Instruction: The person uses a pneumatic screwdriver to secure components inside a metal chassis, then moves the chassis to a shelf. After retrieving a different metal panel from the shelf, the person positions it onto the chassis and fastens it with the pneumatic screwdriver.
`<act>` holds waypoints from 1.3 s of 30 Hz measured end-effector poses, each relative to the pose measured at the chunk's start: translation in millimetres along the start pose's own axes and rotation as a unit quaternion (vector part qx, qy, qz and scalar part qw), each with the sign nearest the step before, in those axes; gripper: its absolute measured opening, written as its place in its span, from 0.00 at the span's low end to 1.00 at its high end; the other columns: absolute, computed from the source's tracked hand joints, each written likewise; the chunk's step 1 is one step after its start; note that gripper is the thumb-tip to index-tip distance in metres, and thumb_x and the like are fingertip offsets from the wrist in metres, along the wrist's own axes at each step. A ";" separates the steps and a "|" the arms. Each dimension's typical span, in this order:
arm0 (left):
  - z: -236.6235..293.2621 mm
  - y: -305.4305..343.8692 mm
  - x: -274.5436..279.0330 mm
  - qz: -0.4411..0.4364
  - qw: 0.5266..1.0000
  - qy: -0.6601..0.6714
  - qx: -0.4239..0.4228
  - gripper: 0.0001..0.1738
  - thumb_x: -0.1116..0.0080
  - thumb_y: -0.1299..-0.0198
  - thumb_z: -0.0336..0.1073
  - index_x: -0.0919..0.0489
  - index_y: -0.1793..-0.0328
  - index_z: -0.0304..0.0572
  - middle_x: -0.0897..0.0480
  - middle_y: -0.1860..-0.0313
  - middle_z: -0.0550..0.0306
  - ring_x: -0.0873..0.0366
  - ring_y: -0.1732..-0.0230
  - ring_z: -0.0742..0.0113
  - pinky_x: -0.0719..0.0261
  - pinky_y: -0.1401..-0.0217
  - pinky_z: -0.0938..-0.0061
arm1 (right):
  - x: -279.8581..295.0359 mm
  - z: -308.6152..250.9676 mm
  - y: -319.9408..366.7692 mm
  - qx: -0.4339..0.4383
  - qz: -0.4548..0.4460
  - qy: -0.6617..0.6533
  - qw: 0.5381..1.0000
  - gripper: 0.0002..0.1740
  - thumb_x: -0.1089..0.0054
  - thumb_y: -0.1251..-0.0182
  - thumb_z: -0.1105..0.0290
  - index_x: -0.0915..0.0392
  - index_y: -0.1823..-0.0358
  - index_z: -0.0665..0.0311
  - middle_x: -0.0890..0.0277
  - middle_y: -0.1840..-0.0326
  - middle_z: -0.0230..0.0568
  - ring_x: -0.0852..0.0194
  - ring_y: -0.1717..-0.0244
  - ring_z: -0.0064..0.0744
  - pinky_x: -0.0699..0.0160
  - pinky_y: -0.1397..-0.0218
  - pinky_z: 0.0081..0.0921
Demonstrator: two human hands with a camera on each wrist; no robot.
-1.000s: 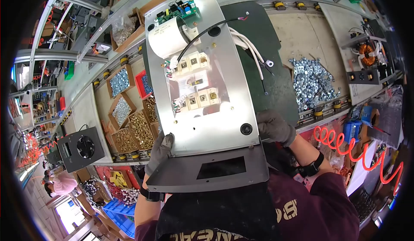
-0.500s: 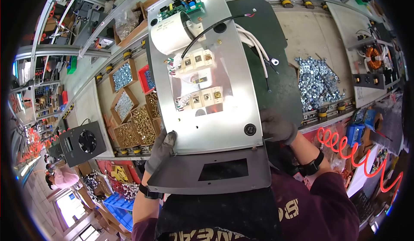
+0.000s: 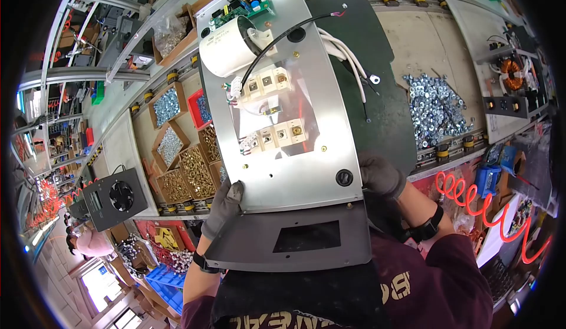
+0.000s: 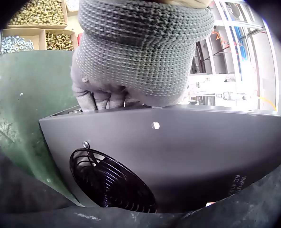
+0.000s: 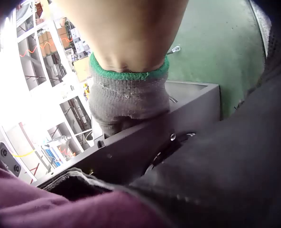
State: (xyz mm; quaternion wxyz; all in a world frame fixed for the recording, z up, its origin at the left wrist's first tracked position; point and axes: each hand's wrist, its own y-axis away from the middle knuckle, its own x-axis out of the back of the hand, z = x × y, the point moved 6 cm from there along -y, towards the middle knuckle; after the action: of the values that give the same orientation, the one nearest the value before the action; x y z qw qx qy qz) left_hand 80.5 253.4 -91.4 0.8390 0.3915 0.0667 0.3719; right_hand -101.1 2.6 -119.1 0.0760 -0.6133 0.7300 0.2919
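Note:
A silver metal chassis (image 3: pixel 295 179) lies lengthwise before me, with a dark grey end panel (image 3: pixel 247 243) on its near side. It carries a white cylindrical capacitor (image 3: pixel 223 52), a green circuit board (image 3: pixel 242 8) and two cream terminal modules (image 3: pixel 277 134). My gloved left hand (image 3: pixel 225 202) grips the near left corner, thumb on top. In the left wrist view its fingers curl over the panel's edge, above a round fan grille (image 4: pixel 109 183). My gloved right hand (image 3: pixel 382 177) holds the near right edge; its fingertips are hidden behind the panel in the right wrist view.
A green mat (image 3: pixel 377 134) lies under the chassis. White cables (image 3: pixel 356 64) hang off its right side. Loose bolts and nuts (image 3: pixel 436 111) are heaped at right, beside an open unit with a copper coil (image 3: pixel 510 74). Cardboard boxes of brass fasteners (image 3: pixel 194 170) stand at left.
The scene has shifted slightly rightward in the head view. The end panel's near edge sits a little lower toward my body. Both hands keep their hold on the chassis.

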 end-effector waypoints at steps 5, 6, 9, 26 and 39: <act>-7.8 -4.7 5.4 -0.019 0.999 -0.001 -0.042 0.24 0.57 0.30 0.38 0.36 0.35 0.27 0.23 0.52 0.56 0.28 0.52 0.73 0.31 0.46 0.82 | -6.0 -25.3 -1.3 0.221 0.010 0.210 0.952 0.21 0.38 0.38 0.58 0.20 0.55 0.69 0.18 0.62 0.37 0.22 0.60 0.25 0.25 0.56 0.23; -4.5 -3.2 1.6 -0.017 0.999 0.001 -0.041 0.24 0.57 0.30 0.38 0.36 0.35 0.27 0.23 0.52 0.56 0.28 0.52 0.73 0.31 0.46 0.82 | -6.1 -25.4 0.0 0.252 0.036 0.191 0.948 0.22 0.39 0.37 0.55 0.20 0.54 0.69 0.18 0.61 0.37 0.22 0.60 0.26 0.25 0.55 0.23; 0.3 0.2 2.3 0.012 1.000 0.016 -0.007 0.23 0.57 0.30 0.38 0.34 0.37 0.27 0.23 0.55 0.56 0.28 0.54 0.75 0.31 0.48 0.83 | -7.1 -11.5 7.6 0.203 0.063 0.112 0.971 0.25 0.42 0.36 0.52 0.21 0.53 0.69 0.18 0.59 0.38 0.22 0.58 0.27 0.25 0.54 0.23; 3.9 1.4 -7.0 -0.001 0.999 -0.035 0.035 0.22 0.53 0.31 0.33 0.36 0.37 0.24 0.24 0.54 0.59 0.28 0.53 0.77 0.31 0.47 0.84 | 8.1 -13.8 2.0 0.012 -0.058 -0.036 0.998 0.23 0.41 0.35 0.58 0.24 0.48 0.70 0.20 0.58 0.38 0.26 0.58 0.24 0.25 0.55 0.24; -8.4 -12.4 -1.0 -0.099 0.975 -0.040 -0.193 0.22 0.57 0.30 0.32 0.39 0.35 0.22 0.26 0.51 0.55 0.28 0.50 0.75 0.31 0.45 0.85 | 33.3 -89.1 23.9 0.157 0.095 0.270 0.945 0.19 0.37 0.44 0.66 0.22 0.53 0.67 0.24 0.56 0.40 0.26 0.59 0.29 0.28 0.55 0.25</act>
State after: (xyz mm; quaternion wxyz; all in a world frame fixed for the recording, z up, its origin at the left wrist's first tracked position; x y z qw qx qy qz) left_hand 83.5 252.7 -106.1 0.9333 0.2286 -0.0016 0.2769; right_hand -109.5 -70.1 -53.9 -0.0568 -0.5771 0.8147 0.0027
